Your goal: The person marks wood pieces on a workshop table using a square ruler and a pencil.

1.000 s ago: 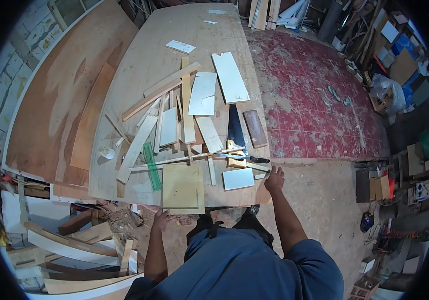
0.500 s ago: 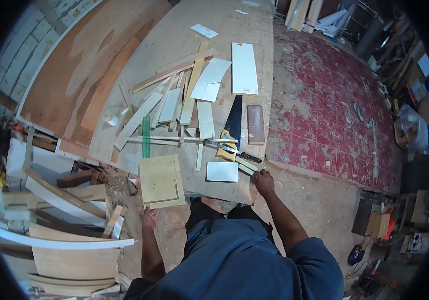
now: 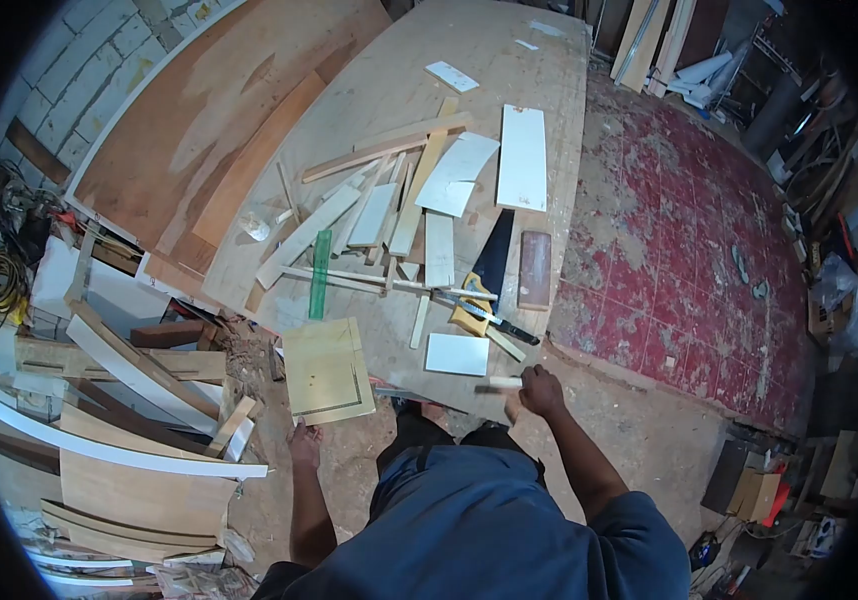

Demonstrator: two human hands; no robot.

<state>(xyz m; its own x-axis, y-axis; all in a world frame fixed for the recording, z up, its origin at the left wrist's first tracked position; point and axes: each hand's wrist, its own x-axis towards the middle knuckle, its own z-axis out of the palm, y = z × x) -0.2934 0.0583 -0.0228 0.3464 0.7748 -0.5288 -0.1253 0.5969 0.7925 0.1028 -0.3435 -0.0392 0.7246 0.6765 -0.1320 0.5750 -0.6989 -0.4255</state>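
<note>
My left hand (image 3: 304, 443) grips the lower edge of a thin yellowish board (image 3: 327, 372) with a dark L-shaped line along its side and bottom. At the table's near right corner my right hand (image 3: 541, 391) is closed on a short pale wood piece (image 3: 505, 383), which is partly blurred. Just beyond it lie a white rectangular piece (image 3: 457, 354), a black-handled knife (image 3: 511, 328) and a handsaw (image 3: 492, 262) with a yellow handle. A reddish-brown block (image 3: 535, 270) rests to the saw's right.
Wood strips (image 3: 359, 205), white panels (image 3: 522, 160) and a green strip (image 3: 320, 275) lie across the wooden table (image 3: 349, 100). Curved boards (image 3: 139, 375) are piled at the left. Right of the table is a worn red floor (image 3: 649, 250).
My right hand has lifted a short wood piece from beside the knife and drawn it towards me. The view has shifted, so the table sits further right and lower.
</note>
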